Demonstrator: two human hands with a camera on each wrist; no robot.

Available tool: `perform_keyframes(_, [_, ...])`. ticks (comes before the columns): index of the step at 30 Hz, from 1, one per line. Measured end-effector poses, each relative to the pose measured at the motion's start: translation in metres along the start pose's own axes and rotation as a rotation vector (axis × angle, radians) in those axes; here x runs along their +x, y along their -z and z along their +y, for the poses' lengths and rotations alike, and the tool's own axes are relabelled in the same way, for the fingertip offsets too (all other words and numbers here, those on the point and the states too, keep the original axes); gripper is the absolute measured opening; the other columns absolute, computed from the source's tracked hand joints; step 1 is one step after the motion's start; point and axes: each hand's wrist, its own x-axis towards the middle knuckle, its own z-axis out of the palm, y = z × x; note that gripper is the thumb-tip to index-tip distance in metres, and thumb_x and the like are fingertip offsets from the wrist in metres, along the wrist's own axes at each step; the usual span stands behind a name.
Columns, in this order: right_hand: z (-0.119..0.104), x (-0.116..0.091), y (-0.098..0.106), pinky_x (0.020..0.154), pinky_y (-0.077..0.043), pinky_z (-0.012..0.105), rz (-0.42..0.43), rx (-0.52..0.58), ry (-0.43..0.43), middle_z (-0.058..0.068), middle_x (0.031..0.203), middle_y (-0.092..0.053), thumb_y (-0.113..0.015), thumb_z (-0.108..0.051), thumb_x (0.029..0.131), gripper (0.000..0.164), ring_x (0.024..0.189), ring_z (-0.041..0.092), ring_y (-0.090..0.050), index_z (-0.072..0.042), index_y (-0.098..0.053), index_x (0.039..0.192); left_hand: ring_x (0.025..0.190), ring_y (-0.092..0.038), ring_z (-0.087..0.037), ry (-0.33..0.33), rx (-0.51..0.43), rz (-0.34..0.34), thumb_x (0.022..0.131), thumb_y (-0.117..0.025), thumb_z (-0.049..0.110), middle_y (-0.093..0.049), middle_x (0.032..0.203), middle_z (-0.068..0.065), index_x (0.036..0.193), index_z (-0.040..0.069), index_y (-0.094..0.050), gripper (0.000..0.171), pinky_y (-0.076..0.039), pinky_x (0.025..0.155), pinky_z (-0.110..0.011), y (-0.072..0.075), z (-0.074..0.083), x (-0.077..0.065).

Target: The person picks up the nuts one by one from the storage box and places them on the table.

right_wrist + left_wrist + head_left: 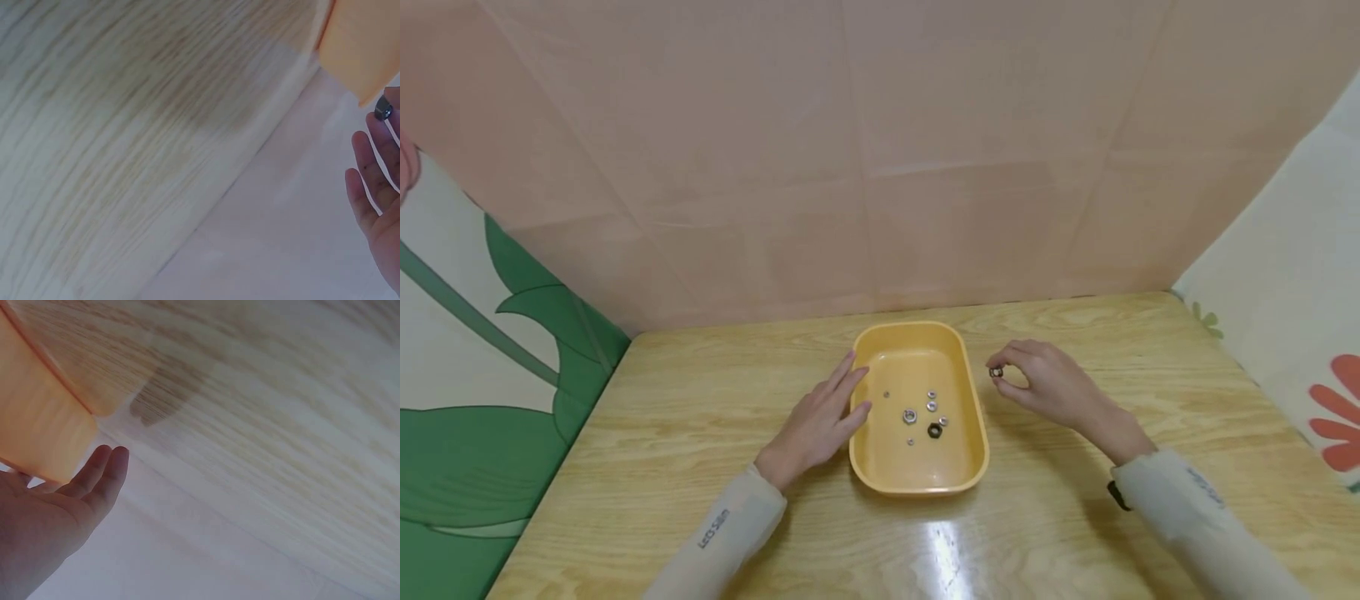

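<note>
A yellow plastic tray (887,475) stands on the table, holding several loose nuts of different sizes. Among them are a large silver nut (910,416) and a black nut (935,431). My left hand (816,425) rests on the tray's left rim with fingers extended; in the left wrist view the hand (56,519) is beside the tray's wall (50,419). To the right of the tray, my right hand (1052,387) pinches a dark metal nut (996,372) between thumb and index finger. That nut (384,108) also shows at the fingertips in the right wrist view.
The wooden table (700,400) spreads out on both sides of the tray. A pinkish sheet (865,167) rises behind its back edge. Printed panels with green leaves (572,367) and red petals (1341,417) stand at the left and right.
</note>
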Motion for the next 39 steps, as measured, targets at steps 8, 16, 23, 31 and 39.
perform_keyframes(8, [0.007, -0.006, 0.000, 0.076, -0.057, 0.041, -0.022, -0.007, -0.013, 0.003, 0.093, -0.074, -0.075, -0.012, 0.082, 0.017, 0.086, 0.021, -0.070, -0.006, -0.074, 0.098, 0.145, -0.038, -0.034, 0.006, 0.004, -0.008, 0.104, -0.035, 0.053, -0.005, 0.169, 0.005, 0.157, 0.023, -0.029, 0.061, -0.036, 0.113, -0.055, 0.000, 0.000, 0.000])
perform_keyframes(16, [0.010, -0.014, 0.003, 0.077, -0.057, 0.042, -0.073, 0.001, -0.053, 0.003, 0.094, -0.074, -0.074, -0.012, 0.084, 0.016, 0.087, 0.023, -0.070, -0.006, -0.074, 0.098, 0.138, -0.045, -0.037, -0.009, -0.001, 0.002, 0.104, -0.037, 0.051, -0.007, 0.168, 0.003, 0.156, 0.021, -0.031, 0.060, -0.041, 0.107, -0.057, 0.002, 0.001, 0.000])
perform_keyframes(23, [0.016, -0.022, 0.005, 0.075, -0.056, 0.042, -0.143, 0.002, -0.097, 0.001, 0.093, -0.073, -0.073, -0.011, 0.085, 0.015, 0.086, 0.022, -0.069, -0.006, -0.074, 0.099, 0.138, -0.045, -0.037, -0.010, -0.005, 0.004, 0.104, -0.039, 0.050, -0.008, 0.168, 0.002, 0.156, 0.021, -0.031, 0.060, -0.041, 0.109, -0.056, 0.002, 0.002, 0.000])
perform_keyframes(31, [0.026, -0.031, 0.005, 0.072, -0.055, 0.038, -0.213, -0.006, -0.142, 0.002, 0.095, -0.073, -0.073, -0.011, 0.086, 0.016, 0.083, 0.018, -0.068, -0.007, -0.075, 0.101, 0.137, -0.046, -0.037, -0.017, 0.001, 0.002, 0.104, -0.038, 0.049, -0.008, 0.168, 0.001, 0.157, 0.020, -0.031, 0.060, -0.040, 0.110, -0.055, 0.000, 0.001, 0.000])
perform_keyframes(39, [0.028, -0.037, 0.006, 0.072, -0.055, 0.038, -0.263, 0.004, -0.148, 0.001, 0.096, -0.072, -0.075, -0.012, 0.085, 0.015, 0.084, 0.018, -0.067, -0.009, -0.075, 0.100, 0.137, -0.047, -0.037, -0.021, -0.002, 0.004, 0.104, -0.038, 0.049, -0.009, 0.168, 0.000, 0.157, 0.020, -0.031, 0.060, -0.040, 0.110, -0.055, -0.001, 0.001, 0.000])
